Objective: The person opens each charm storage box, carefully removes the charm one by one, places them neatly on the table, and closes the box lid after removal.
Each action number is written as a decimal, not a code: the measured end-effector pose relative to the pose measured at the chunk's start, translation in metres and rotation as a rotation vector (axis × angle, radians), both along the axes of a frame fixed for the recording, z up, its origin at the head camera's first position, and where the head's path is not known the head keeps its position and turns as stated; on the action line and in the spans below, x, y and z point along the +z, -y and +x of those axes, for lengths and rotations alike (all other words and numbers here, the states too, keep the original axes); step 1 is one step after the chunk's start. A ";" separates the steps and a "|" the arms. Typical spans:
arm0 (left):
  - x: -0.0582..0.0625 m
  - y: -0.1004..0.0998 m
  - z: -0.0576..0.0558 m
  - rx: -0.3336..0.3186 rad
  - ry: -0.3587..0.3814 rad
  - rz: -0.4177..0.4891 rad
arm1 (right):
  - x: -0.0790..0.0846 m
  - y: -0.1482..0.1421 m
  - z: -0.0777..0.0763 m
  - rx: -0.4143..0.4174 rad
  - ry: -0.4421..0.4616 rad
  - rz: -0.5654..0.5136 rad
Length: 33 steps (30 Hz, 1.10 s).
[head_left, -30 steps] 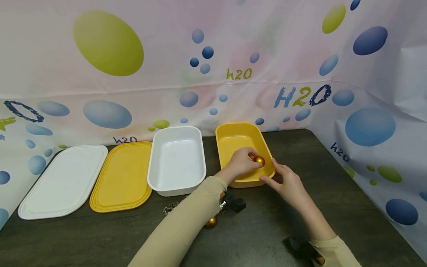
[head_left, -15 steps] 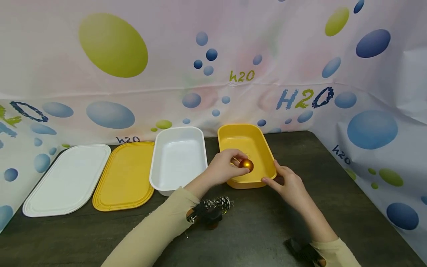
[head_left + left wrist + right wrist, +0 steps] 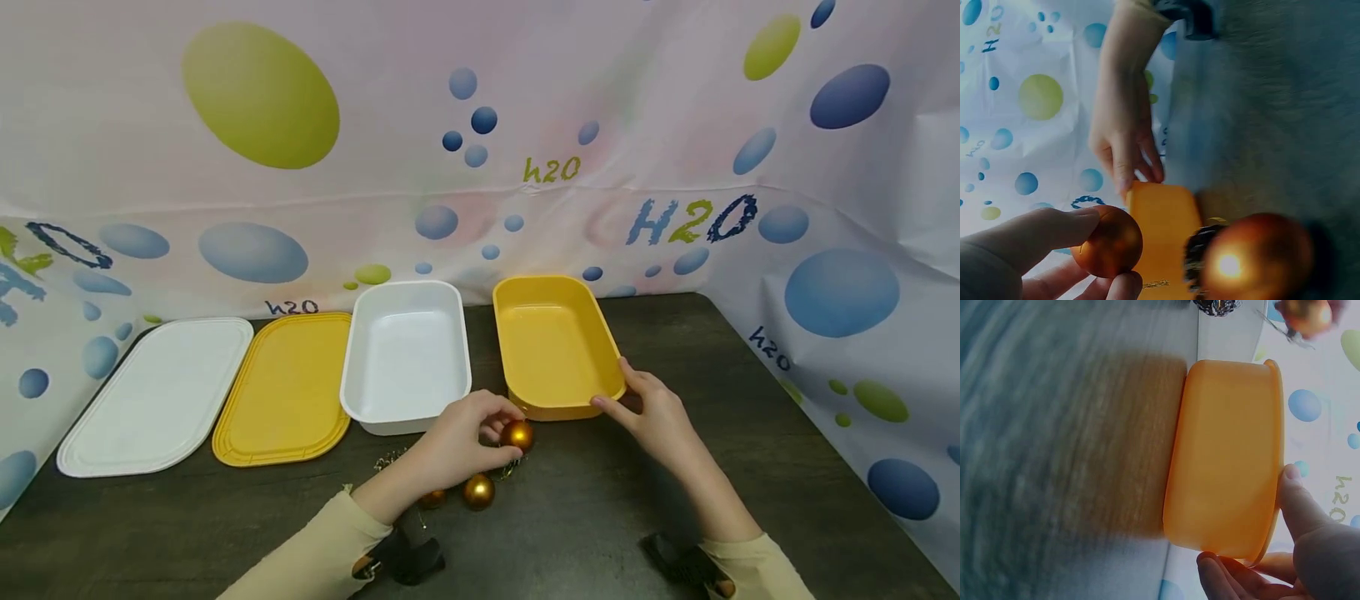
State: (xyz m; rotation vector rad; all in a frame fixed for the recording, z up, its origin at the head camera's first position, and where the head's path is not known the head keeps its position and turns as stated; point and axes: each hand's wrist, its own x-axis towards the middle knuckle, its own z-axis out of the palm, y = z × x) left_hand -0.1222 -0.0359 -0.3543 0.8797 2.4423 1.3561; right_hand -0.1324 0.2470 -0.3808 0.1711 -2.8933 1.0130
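Observation:
My left hand (image 3: 467,443) pinches a shiny gold Christmas ball (image 3: 517,435) between thumb and fingers, just off the front left corner of the yellow container (image 3: 558,354). That container is an open plastic box with nothing inside. At its front right corner, my right hand (image 3: 654,423) grips the rim with the thumb in front and the fingers round the side. Below the left hand a second gold ball (image 3: 478,492) lies on the table, with a third gold ball (image 3: 432,498) partly covered by the hand. A dark pine cone (image 3: 1200,256) shows behind a ball in the left wrist view.
Left of the yellow container stands an open white container (image 3: 405,358). Farther left lie a yellow lid (image 3: 285,392) and a white lid (image 3: 157,400), flat on the dark table (image 3: 585,517). A printed sheet (image 3: 390,100) with coloured bubbles rises behind.
My left hand has come out of the yellow container, moving left and nearer to me with the gold ball still pinched. The right hand keeps its grip on the corner.

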 end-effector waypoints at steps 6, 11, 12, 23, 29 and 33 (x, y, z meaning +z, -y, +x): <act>-0.010 0.003 0.013 -0.026 -0.038 -0.036 | -0.001 -0.001 0.000 -0.003 -0.002 0.001; -0.017 0.003 0.020 -0.051 -0.086 -0.058 | -0.001 -0.002 0.000 -0.002 -0.007 0.004; -0.018 0.003 0.021 -0.055 -0.090 -0.061 | -0.002 -0.002 0.000 -0.002 -0.008 0.004; -0.028 -0.001 0.026 -0.090 -0.176 -0.156 | -0.005 -0.001 0.001 -0.001 -0.018 0.003; -0.033 -0.004 0.028 -0.088 -0.235 -0.211 | -0.007 -0.001 0.002 0.004 -0.027 0.005; -0.036 -0.005 0.030 -0.082 -0.263 -0.272 | -0.007 0.001 0.004 0.017 -0.034 -0.012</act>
